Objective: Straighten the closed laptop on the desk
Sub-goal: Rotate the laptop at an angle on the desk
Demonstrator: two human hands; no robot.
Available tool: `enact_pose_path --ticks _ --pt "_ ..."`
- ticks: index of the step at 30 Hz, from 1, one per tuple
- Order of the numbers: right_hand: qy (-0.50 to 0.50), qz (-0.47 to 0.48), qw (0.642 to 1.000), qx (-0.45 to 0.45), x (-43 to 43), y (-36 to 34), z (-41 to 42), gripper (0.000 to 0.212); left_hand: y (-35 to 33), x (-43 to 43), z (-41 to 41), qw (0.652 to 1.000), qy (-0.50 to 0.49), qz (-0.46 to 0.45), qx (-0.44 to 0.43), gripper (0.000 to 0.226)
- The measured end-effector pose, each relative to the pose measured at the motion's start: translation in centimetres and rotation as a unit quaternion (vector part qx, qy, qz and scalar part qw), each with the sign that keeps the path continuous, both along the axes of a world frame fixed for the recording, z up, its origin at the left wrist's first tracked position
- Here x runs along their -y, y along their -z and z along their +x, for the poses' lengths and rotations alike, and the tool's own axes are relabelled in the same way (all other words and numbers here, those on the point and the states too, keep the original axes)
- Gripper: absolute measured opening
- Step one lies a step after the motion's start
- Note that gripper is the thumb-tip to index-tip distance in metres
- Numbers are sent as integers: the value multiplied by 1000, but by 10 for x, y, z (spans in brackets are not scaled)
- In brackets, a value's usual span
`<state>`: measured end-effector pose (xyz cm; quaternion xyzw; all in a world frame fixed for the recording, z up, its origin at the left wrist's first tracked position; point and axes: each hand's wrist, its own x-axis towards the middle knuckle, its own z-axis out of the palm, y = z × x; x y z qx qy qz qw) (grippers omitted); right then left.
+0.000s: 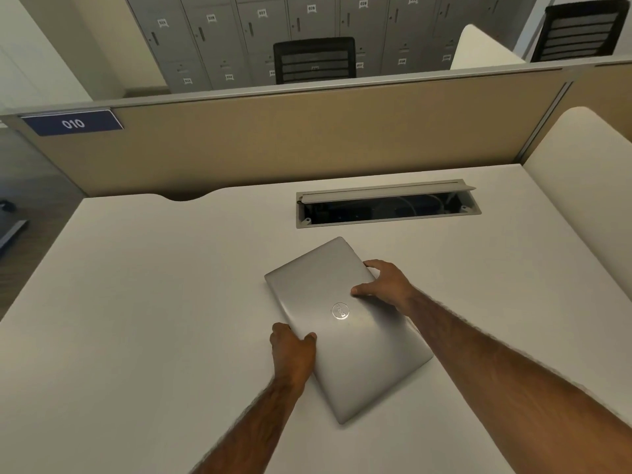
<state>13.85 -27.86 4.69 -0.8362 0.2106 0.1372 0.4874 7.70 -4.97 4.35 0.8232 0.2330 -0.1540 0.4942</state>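
Note:
A closed silver laptop (345, 336) lies flat on the white desk (154, 319), turned at a clear angle to the desk's edges, its long side running from far left to near right. My left hand (292, 350) grips its left long edge, thumb on the lid. On the far right edge my right hand (384, 283) holds the laptop, fingers curled over the rim near the far corner.
An open cable tray (386, 208) is cut into the desk just beyond the laptop. A tan divider panel (307, 138) with a blue "010" label (72, 123) closes the back. A white side panel (581, 172) rises at the right. Chairs and lockers stand behind.

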Motion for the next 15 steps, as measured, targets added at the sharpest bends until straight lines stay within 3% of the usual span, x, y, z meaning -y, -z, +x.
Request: enact_pose_path --ticks 11,15 --pt "-28 -61 998 -13 -1 3 4 87 5 3 2 1000 3 12 -4 41" --pt "11 -54 998 -9 -2 -1 -8 77 4 -5 5 999 37 29 -7 37"
